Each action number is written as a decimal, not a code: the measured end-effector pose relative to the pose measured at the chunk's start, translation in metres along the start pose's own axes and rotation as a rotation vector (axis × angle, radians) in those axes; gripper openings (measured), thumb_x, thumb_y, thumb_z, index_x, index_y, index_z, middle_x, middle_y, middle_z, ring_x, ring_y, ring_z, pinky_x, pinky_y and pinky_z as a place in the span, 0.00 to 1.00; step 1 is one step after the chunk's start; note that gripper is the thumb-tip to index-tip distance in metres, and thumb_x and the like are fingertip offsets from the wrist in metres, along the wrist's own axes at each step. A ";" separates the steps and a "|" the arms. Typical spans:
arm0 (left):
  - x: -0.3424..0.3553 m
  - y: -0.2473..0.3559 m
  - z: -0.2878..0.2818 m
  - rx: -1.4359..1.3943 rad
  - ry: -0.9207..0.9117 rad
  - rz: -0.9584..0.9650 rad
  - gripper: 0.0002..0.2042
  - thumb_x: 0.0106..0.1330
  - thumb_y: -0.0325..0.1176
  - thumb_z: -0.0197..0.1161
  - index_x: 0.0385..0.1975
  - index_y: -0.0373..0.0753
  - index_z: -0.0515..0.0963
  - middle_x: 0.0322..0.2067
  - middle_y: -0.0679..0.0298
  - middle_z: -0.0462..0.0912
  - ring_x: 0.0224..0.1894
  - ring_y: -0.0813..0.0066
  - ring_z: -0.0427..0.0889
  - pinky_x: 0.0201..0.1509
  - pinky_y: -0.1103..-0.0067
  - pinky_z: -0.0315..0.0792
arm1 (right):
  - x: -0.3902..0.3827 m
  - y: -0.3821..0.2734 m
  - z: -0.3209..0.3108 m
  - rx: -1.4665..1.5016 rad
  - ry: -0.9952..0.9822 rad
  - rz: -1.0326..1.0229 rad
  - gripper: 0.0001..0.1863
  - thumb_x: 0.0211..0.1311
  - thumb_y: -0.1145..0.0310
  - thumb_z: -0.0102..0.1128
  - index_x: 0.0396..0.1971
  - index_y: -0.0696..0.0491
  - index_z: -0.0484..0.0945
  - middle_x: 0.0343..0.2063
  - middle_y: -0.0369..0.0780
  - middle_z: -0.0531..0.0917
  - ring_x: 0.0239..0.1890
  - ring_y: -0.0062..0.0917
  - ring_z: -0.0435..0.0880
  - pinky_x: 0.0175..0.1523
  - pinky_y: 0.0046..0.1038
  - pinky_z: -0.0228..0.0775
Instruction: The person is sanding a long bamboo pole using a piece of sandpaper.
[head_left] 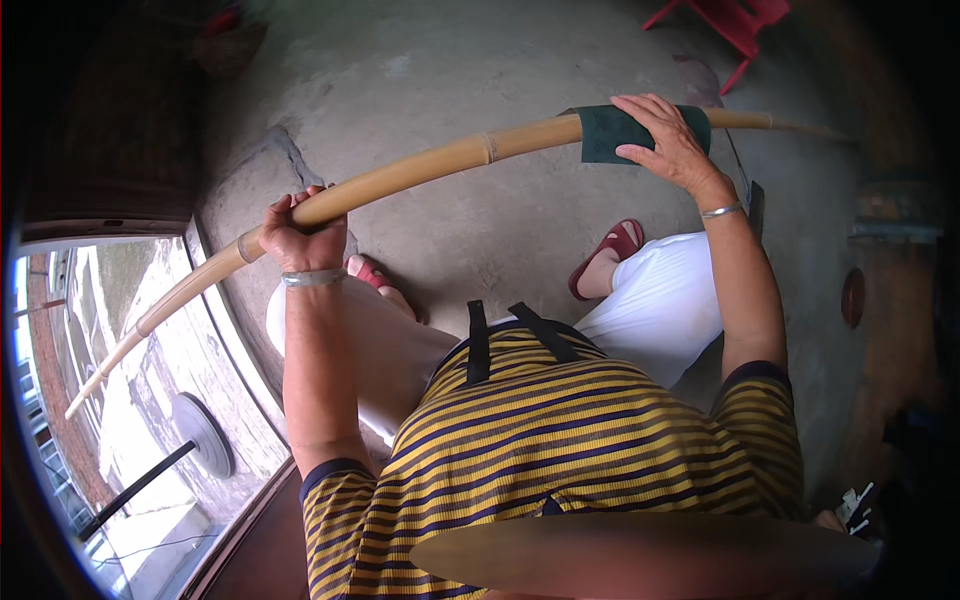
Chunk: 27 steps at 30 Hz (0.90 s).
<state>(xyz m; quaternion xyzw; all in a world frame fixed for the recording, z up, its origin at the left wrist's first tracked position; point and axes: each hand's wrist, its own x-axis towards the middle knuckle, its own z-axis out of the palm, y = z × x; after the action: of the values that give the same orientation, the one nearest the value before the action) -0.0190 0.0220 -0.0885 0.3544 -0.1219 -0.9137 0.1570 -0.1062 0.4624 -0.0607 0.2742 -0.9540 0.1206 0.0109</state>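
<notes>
A long, pale yellow bamboo pole [410, 170] crosses in front of me, from the lower left up to the far right. Its thinner left end slants down past the doorway. My left hand [305, 235] is wrapped round the pole from below, palm up. Toward the right, a dark green rectangular sheet [603, 135] is draped over the pole. My right hand [665, 140] clasps the sheet against the pole, fingers over the far side and thumb on the near side. The sheet's material is not clear. What lies under it is hidden.
Grey concrete floor [420, 90] spreads beneath the pole, with a crack at left. A red plastic stool or chair [730, 25] stands at the far right. To the left is a bright doorway with a round grey disc on a black rod [205, 435].
</notes>
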 end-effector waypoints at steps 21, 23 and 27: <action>0.006 0.003 -0.004 -0.001 0.043 -0.018 0.05 0.47 0.29 0.52 0.22 0.38 0.67 0.20 0.63 0.70 0.29 0.65 0.74 0.42 0.67 0.71 | -0.003 0.010 -0.022 0.182 -0.087 0.024 0.29 0.52 0.58 0.58 0.54 0.51 0.69 0.57 0.43 0.67 0.61 0.35 0.61 0.64 0.32 0.51; 0.007 0.003 -0.004 0.001 0.062 -0.024 0.04 0.47 0.29 0.52 0.22 0.38 0.67 0.20 0.63 0.70 0.29 0.65 0.74 0.42 0.66 0.70 | -0.001 0.014 -0.026 0.308 -0.153 0.033 0.28 0.57 0.48 0.48 0.54 0.48 0.70 0.55 0.41 0.71 0.61 0.33 0.63 0.66 0.32 0.48; 0.009 0.001 -0.002 0.012 0.098 -0.024 0.04 0.47 0.29 0.52 0.23 0.38 0.67 0.21 0.64 0.70 0.30 0.65 0.74 0.44 0.65 0.69 | 0.000 0.026 -0.030 0.913 -0.079 0.301 0.32 0.61 0.43 0.35 0.55 0.50 0.69 0.55 0.40 0.72 0.62 0.30 0.62 0.67 0.30 0.43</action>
<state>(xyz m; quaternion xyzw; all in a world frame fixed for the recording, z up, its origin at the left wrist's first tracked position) -0.0237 0.0174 -0.0948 0.4011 -0.1153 -0.8963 0.1499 -0.1217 0.4907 -0.0375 0.1143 -0.8323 0.5170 -0.1643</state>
